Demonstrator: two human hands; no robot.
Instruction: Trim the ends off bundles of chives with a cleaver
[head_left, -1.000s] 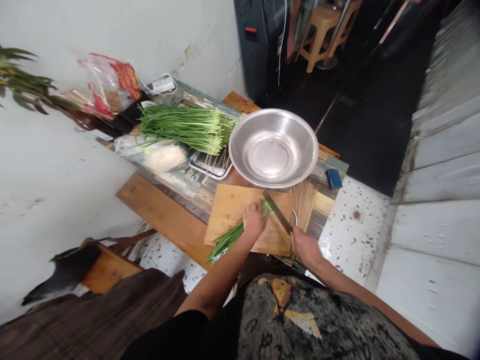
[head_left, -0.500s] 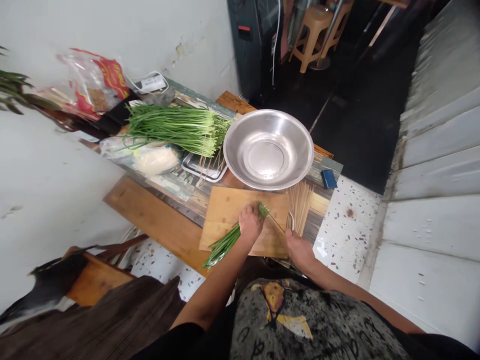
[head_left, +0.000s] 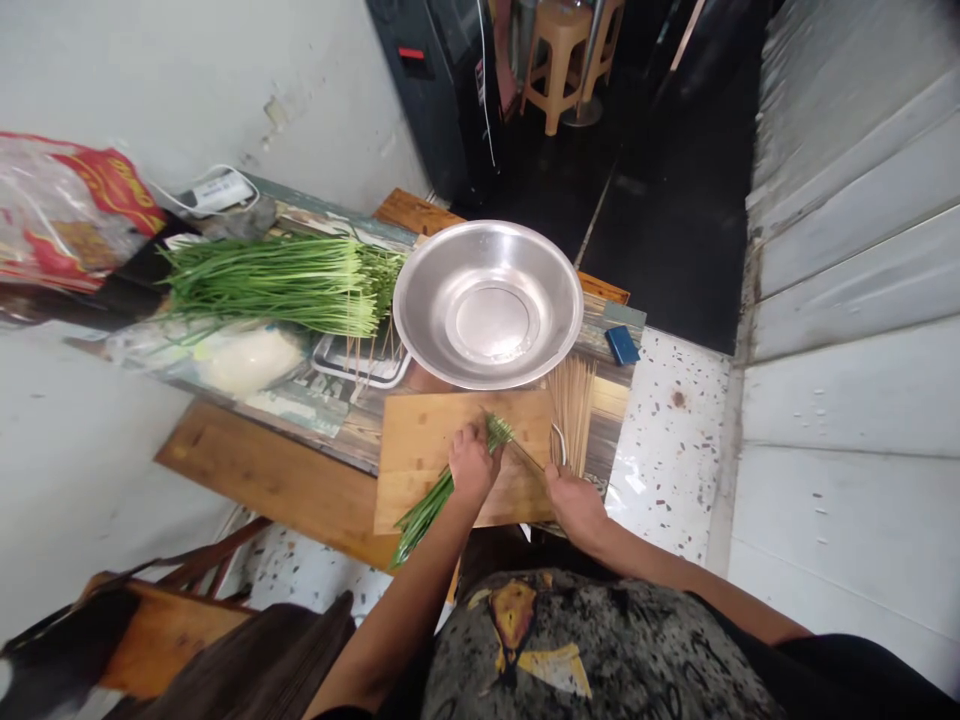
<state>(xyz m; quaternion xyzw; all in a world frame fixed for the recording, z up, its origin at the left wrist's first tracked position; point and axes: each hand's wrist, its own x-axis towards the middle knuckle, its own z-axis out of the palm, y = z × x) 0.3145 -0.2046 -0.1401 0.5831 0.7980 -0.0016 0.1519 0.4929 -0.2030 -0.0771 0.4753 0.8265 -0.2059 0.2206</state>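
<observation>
On the wooden cutting board [head_left: 409,430], my left hand [head_left: 472,468] is closed over a small bunch of green chives [head_left: 424,515]. Their cut ends stick out past my fingers, and the leaves trail toward the board's near left edge. My right hand [head_left: 576,505] is at the board's right side, closed on a thin bamboo skewer [head_left: 527,456]. The skewer's far end meets the chives near their cut ends; whether it has gone through cannot be made out. Just right of the board lies a pile of loose skewers [head_left: 574,395].
Behind the board stands a steel basin [head_left: 491,325]. To its left, a large heap of chives [head_left: 277,285] overlaps a white-rimmed tray [head_left: 337,372]. A plastic bag [head_left: 247,358] with pale contents lies nearby. At the table's right end is a blue box [head_left: 622,345]. A bench [head_left: 277,480] runs alongside.
The camera view has turned, so the whole scene sits further left in the frame. Both hands keep nearly the same hold on the chives and skewer, with little visible movement.
</observation>
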